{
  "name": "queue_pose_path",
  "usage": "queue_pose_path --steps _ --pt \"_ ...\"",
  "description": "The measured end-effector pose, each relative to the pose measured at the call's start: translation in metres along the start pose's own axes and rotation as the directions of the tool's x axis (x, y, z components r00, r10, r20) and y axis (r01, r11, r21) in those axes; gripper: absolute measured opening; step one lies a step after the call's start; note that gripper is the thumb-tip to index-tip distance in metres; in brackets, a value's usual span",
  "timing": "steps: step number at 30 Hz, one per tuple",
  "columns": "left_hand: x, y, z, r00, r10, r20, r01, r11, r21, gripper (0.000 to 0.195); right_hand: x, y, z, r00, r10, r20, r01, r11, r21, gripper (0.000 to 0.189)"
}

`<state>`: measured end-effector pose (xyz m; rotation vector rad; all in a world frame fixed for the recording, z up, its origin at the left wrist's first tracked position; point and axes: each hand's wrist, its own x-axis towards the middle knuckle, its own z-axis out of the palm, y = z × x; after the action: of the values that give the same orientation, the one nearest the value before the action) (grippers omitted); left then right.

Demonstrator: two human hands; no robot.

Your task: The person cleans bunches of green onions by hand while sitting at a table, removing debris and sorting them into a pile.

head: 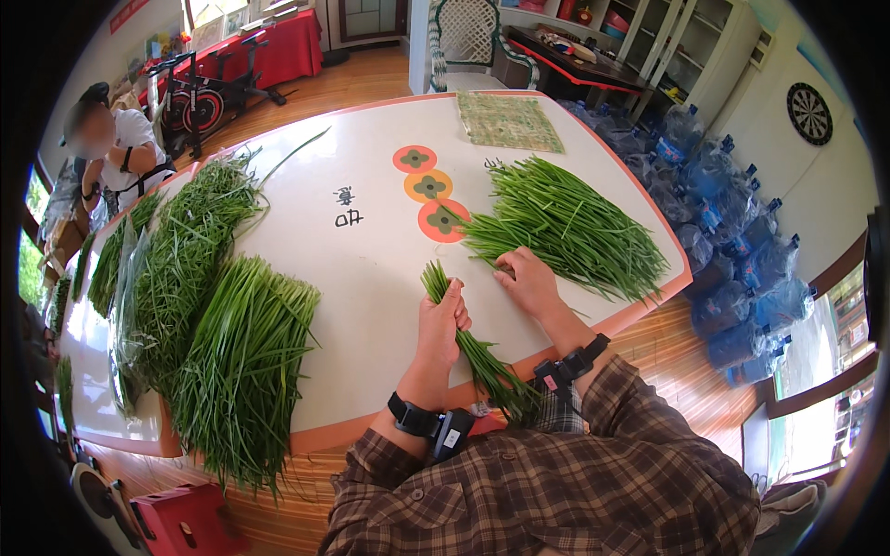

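My left hand (443,321) is closed around a small bunch of green chives (487,365), whose cut ends stick up above the thumb while the leaves hang down past the table's near edge. To its right, my right hand (530,278) rests at the near side of a large heap of chives (563,226), fingers curled. Whether anything sits between those fingertips is hard to see. Left of my hands, a thick pile of chives (243,361) lies with its pale ends facing away from me and its leaves drooping over the edge.
Tangled loose greens (191,243) and a clear plastic bag (128,326) lie farther left on the white table (361,292). A green-flecked mat (510,121) is at the far side. Water jugs (737,257) crowd the floor on the right. Another person (132,142) is beyond the left corner.
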<state>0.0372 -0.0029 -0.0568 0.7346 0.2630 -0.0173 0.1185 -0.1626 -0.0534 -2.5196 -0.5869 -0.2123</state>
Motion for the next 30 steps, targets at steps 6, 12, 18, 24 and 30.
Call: queue_pose_path --steps 6,12,18,24,30 --pt "-0.003 0.002 0.005 0.999 0.019 -0.042 -0.019 1.0 0.002 0.016 -0.009 -0.019 -0.004 0.998 0.051 0.044 -0.061 0.959 0.275 0.015" --pt "-0.004 0.002 0.008 0.998 0.054 -0.042 -0.052 0.998 0.047 0.035 -0.024 -0.038 -0.007 0.999 -0.035 0.005 0.029 0.885 0.464 0.014" --pt "-0.004 0.0 0.009 0.997 0.038 0.065 -0.045 0.993 0.112 0.029 -0.027 -0.047 -0.007 0.996 -0.088 -0.011 0.082 0.876 0.474 0.014" --pt "-0.001 -0.005 0.0 0.996 -0.03 0.088 0.024 0.997 0.069 0.016 -0.03 -0.049 -0.009 0.992 -0.124 -0.007 0.117 0.919 0.375 0.012" --pt "0.001 -0.008 -0.003 0.984 0.176 0.019 -0.177 0.975 0.133 0.016 -0.043 -0.021 -0.012 0.991 -0.102 0.082 0.092 0.988 0.122 0.011"
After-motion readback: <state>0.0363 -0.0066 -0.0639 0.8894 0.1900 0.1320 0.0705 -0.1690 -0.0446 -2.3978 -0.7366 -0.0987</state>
